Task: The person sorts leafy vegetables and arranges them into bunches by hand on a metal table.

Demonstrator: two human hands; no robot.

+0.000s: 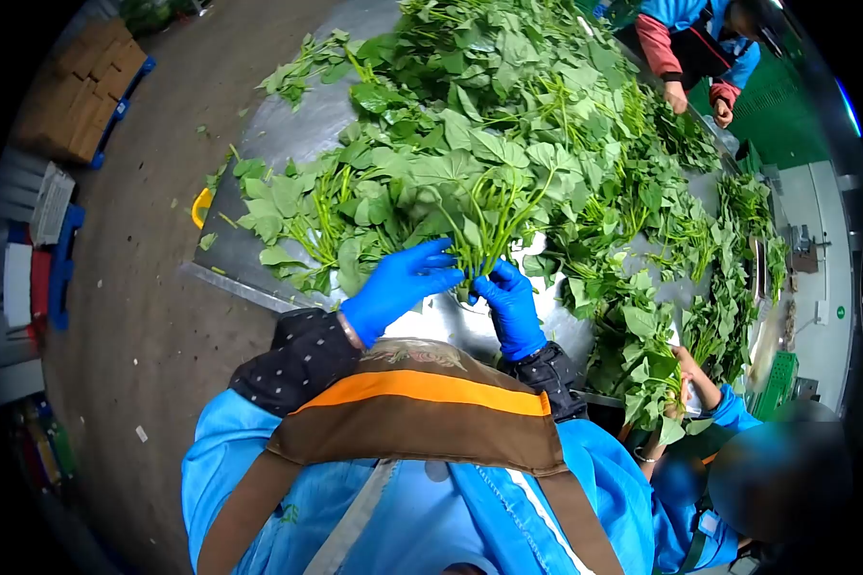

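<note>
A bunch of leafy greens (pixel 489 225), with pale green stems and broad leaves, stands upright in front of my chest. My right hand (pixel 511 307), in a blue glove, is closed around the lower stem ends. On the other side my left hand (pixel 403 285), also gloved in blue, has its fingers stretched toward the stems with a gap between them; the fingertips are at the bunch's edge. Just beyond both hands, a large heap of the same greens (pixel 547 105) spreads over a metal table (pixel 276 125). Loose stems (pixel 326 216) lie close to my left hand.
At lower right a co-worker's hand (pixel 686 374) holds another bunch (pixel 654 369). Across the table stands a second person (pixel 686 38), hands at the far edge. Cardboard boxes (pixel 91 81) sit on a blue pallet at left. A green crate (pixel 780 383) is at right.
</note>
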